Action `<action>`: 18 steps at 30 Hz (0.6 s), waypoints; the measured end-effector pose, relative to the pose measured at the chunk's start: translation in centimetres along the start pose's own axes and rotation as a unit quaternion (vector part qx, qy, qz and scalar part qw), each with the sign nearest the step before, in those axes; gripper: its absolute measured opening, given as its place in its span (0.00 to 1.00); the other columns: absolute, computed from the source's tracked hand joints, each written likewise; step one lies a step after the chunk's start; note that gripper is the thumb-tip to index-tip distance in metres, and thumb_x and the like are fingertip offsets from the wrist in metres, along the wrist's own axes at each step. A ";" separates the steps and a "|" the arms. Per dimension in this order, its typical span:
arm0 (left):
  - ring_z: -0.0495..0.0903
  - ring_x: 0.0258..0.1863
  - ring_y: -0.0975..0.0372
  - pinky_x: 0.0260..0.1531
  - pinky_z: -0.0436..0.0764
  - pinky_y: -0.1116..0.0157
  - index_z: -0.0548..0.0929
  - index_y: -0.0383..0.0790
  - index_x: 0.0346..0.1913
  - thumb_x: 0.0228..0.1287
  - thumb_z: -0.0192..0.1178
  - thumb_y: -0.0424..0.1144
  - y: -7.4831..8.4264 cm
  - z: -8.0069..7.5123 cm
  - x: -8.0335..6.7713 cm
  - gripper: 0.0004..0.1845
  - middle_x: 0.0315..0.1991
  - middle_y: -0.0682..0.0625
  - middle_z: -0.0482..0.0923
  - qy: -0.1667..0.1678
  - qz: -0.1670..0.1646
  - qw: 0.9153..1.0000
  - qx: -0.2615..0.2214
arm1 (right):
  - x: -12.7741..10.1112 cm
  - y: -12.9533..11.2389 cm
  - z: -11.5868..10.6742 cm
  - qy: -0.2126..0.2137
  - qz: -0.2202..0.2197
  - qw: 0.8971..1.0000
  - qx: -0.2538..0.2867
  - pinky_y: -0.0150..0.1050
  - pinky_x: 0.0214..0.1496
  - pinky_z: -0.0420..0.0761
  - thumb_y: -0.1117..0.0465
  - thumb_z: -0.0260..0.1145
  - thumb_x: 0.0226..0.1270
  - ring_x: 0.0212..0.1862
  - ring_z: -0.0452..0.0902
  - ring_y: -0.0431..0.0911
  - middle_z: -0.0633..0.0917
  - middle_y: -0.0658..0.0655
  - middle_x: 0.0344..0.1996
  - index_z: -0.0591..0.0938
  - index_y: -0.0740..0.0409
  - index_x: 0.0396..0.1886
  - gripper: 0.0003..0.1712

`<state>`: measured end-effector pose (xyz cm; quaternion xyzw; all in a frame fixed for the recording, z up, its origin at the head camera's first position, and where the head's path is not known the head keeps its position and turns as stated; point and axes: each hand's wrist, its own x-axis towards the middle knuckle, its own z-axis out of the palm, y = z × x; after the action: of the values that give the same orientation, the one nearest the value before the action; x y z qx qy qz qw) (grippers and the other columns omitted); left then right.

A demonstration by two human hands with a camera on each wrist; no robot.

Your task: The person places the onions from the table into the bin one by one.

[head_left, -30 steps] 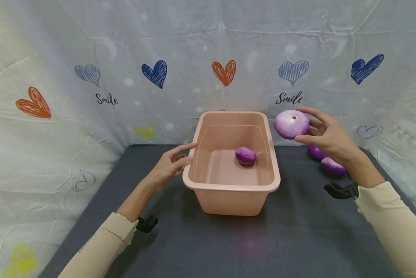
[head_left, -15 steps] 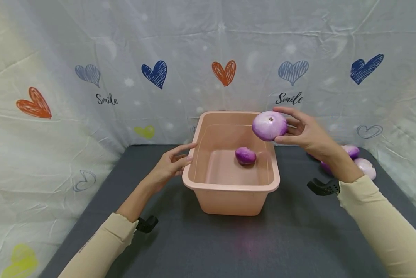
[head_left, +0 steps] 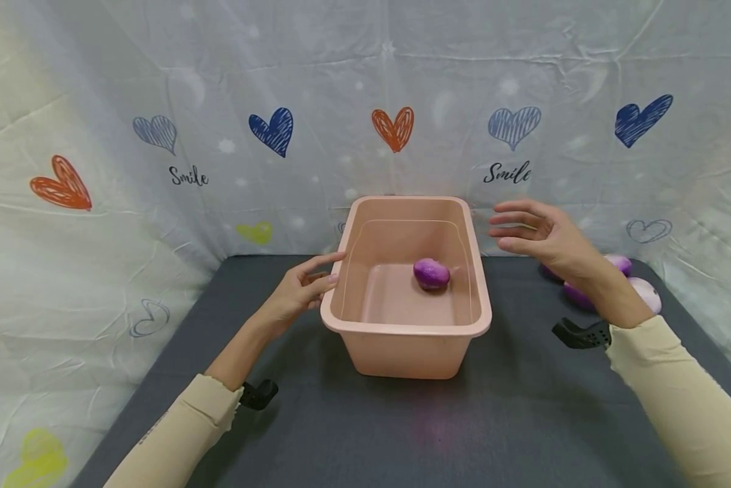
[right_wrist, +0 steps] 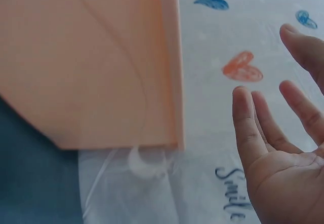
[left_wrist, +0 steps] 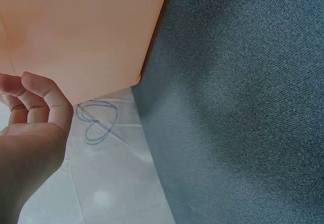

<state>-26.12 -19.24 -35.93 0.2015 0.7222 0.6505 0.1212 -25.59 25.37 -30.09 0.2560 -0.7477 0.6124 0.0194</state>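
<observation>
While the left hand (head_left: 298, 288) steadied the pink plastic tub (head_left: 365, 327) at its left rim with relaxed fingers, the right hand (head_left: 539, 237) hovered empty and spread beside its right rim.

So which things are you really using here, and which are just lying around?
In use:
- pink tub
- purple onion in the tub
- onions on the mat, behind the right hand
- left hand against the tub's side

Lying about:
- grey mat
- heart-print cloth

A dark grey table (head_left: 524, 420) bears a pink tub (head_left: 408, 346) and onions (head_left: 643, 295).
</observation>
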 end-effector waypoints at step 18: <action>0.82 0.40 0.57 0.41 0.84 0.59 0.68 0.47 0.77 0.77 0.60 0.42 0.0 0.0 0.1 0.29 0.55 0.35 0.80 0.000 -0.006 1.000 -0.002 | -6.0 2.3 -5.2 0.059 0.063 0.995 -0.046 0.34 0.51 0.81 0.68 0.65 0.75 0.55 0.82 0.44 0.83 0.56 0.56 0.76 0.66 0.64 0.21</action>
<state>-26.19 -19.16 -35.95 0.1968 0.7219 0.6514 0.1260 -22.81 32.66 -32.97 0.1701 -0.7874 0.5913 0.0365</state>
